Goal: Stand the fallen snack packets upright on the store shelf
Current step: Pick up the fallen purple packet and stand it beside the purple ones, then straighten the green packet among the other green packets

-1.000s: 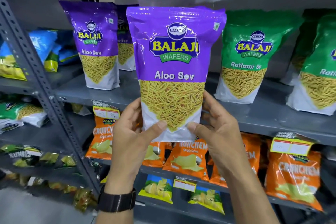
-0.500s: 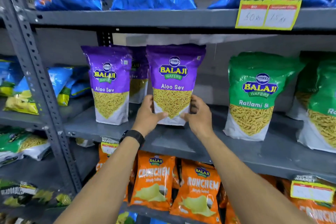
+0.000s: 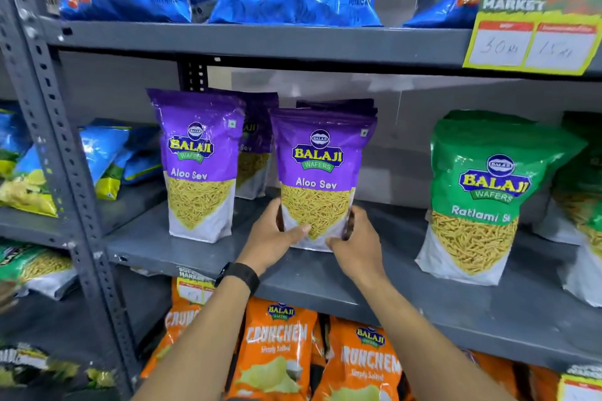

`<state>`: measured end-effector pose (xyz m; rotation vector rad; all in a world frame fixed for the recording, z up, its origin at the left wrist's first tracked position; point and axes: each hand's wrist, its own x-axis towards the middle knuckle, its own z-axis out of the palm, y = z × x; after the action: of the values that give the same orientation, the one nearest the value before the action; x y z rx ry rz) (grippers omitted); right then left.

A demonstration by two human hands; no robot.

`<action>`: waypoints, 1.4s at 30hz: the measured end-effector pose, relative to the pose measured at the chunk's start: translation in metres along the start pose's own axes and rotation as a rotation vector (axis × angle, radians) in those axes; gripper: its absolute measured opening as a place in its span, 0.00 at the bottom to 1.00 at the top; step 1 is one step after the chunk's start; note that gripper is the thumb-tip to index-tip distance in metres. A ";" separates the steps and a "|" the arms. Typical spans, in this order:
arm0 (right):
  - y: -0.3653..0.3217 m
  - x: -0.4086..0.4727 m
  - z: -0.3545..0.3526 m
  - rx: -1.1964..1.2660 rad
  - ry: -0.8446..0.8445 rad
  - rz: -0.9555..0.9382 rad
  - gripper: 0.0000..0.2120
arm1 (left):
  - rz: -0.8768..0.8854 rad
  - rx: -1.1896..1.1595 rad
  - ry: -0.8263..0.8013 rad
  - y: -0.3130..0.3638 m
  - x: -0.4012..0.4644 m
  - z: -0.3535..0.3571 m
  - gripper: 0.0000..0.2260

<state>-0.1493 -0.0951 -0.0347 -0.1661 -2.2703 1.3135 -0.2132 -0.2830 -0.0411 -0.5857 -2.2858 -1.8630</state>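
Both hands, the left hand (image 3: 272, 238) and right hand (image 3: 356, 241), clasp one purple Aloo Sev packet (image 3: 321, 179) upright on the grey shelf (image 3: 325, 283). Two more purple packets (image 3: 198, 166) stand left; two green packets (image 3: 479, 198) right.

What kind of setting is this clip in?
Most likely a small supermarket aisle: grey metal shelving stocked with rows of branded snack packets, such as the Aloo Sev packet, and a "Super Market" price tag clipped to a shelf edge.

My left hand (image 3: 273, 238) and right hand (image 3: 355, 242) grip the purple snack packet (image 3: 321, 172) upright on the grey shelf (image 3: 423, 277).
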 end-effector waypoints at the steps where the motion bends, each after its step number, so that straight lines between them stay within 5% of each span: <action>1: 0.001 0.000 0.001 -0.021 -0.004 -0.013 0.30 | 0.006 -0.010 0.000 0.002 -0.001 0.000 0.25; 13: 0.001 -0.005 0.003 -0.084 -0.098 -0.095 0.34 | -0.030 -0.173 0.095 0.007 -0.009 -0.004 0.30; 22: 0.001 -0.013 -0.009 0.003 -0.164 -0.053 0.36 | 0.018 -0.155 0.082 0.009 -0.017 -0.006 0.25; 25: 0.010 -0.031 -0.041 -0.020 -0.132 -0.071 0.42 | 0.075 -0.175 0.299 0.016 -0.029 -0.001 0.19; 27: 0.022 -0.042 -0.075 0.007 0.001 -0.107 0.38 | 0.160 -0.179 0.531 0.026 -0.046 0.007 0.13; 29: 0.032 -0.050 -0.113 0.038 0.230 -0.131 0.30 | 0.216 -0.226 0.593 0.043 -0.063 0.025 0.05; 32: 0.052 -0.052 -0.169 0.045 0.599 -0.128 0.25 | 0.171 -0.236 0.399 0.070 -0.069 0.077 0.09; 34: 0.069 -0.046 -0.197 0.026 0.689 -0.095 0.25 | 0.102 -0.162 0.167 0.080 -0.062 0.118 0.15; 39: 0.106 -0.015 -0.235 0.104 0.280 0.116 0.41 | -0.125 -0.136 -0.281 0.087 -0.032 0.195 0.41; 42: 0.121 -0.005 -0.241 0.108 0.087 0.129 0.30 | -0.123 -0.200 -0.305 0.085 -0.020 0.217 0.32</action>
<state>-0.0452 0.1538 -0.0404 -0.3307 -2.1401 1.4620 -0.1326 -0.0642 -0.0198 -0.8265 -2.3787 -2.2150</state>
